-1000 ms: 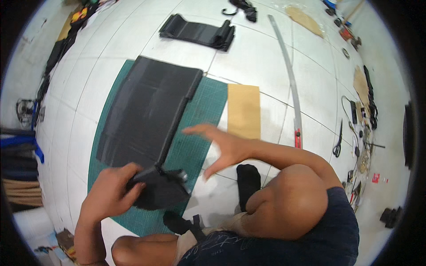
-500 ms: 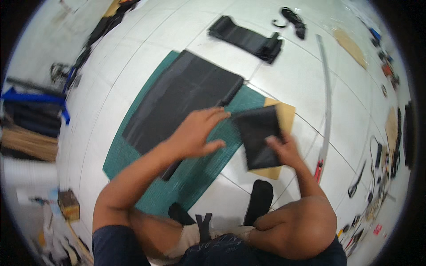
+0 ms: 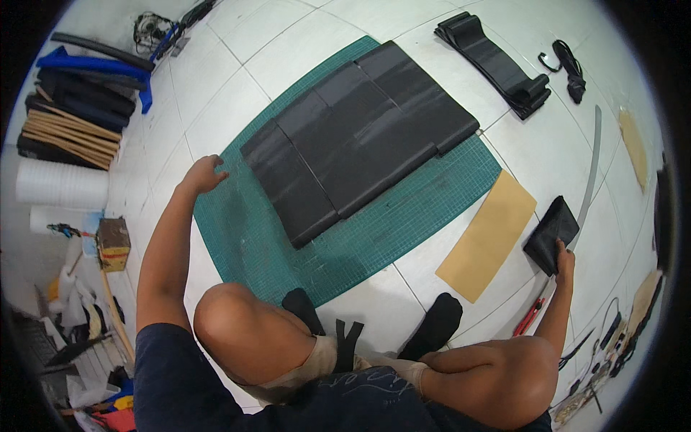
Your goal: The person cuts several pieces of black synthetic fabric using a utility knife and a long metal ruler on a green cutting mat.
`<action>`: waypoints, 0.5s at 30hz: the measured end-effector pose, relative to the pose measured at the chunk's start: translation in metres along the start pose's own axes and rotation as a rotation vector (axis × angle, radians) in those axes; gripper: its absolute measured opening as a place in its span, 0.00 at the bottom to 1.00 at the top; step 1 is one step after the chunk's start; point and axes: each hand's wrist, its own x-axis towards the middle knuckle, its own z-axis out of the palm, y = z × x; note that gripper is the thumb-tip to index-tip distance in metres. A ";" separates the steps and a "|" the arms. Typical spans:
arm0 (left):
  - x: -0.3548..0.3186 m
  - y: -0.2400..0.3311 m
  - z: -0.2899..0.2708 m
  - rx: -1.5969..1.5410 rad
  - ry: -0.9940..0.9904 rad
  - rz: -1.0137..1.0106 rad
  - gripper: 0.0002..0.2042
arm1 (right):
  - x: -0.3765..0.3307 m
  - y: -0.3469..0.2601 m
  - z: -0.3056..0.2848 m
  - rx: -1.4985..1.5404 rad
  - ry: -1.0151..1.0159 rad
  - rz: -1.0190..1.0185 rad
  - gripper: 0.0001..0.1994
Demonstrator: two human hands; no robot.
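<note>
My right hand (image 3: 566, 261) grips a folded piece of black sheet material (image 3: 553, 236) by its near edge, thumb on top, beside the metal ruler. My left hand (image 3: 205, 174) is at the left edge of the green cutting mat (image 3: 252, 237), holding nothing, with its fingers apart. Between the hands, several dark sheet panels (image 3: 360, 137) lie side by side across the mat, their right-hand edges folded. A tan rectangular card (image 3: 488, 237) rests on the tiles, left of the folded black piece.
A rolled black strip (image 3: 497, 65) and a black cord bundle (image 3: 568, 72) lie at the far right. A long metal ruler (image 3: 592, 173) and a red-handled tool (image 3: 531, 317) are at right. Rolls of material (image 3: 65, 183) and a small box (image 3: 114, 243) stand at left.
My right hand has carried the folded black piece rightward, off the tan card. My left hand has gone from above the mat's middle to its left edge. The view has shifted too.
</note>
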 end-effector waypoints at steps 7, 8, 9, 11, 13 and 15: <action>0.055 -0.001 0.053 -0.073 0.012 0.050 0.30 | -0.054 -0.030 -0.053 -0.524 0.370 -0.231 0.36; 0.068 -0.004 0.055 -0.088 0.013 0.049 0.30 | -0.069 -0.034 -0.057 -0.520 0.407 -0.321 0.33; 0.083 -0.010 0.058 -0.123 0.070 0.085 0.31 | -0.085 -0.033 -0.057 -0.530 0.411 -0.327 0.33; 0.116 -0.021 0.062 -0.169 0.130 0.127 0.31 | -0.110 -0.032 -0.057 -0.384 0.378 -0.441 0.24; 0.146 -0.029 0.072 -0.247 0.251 0.125 0.31 | -0.153 -0.055 -0.045 -0.417 0.295 -0.428 0.21; 0.167 -0.024 0.078 -0.276 0.193 0.101 0.30 | -0.194 -0.078 -0.037 -0.466 0.200 -0.459 0.17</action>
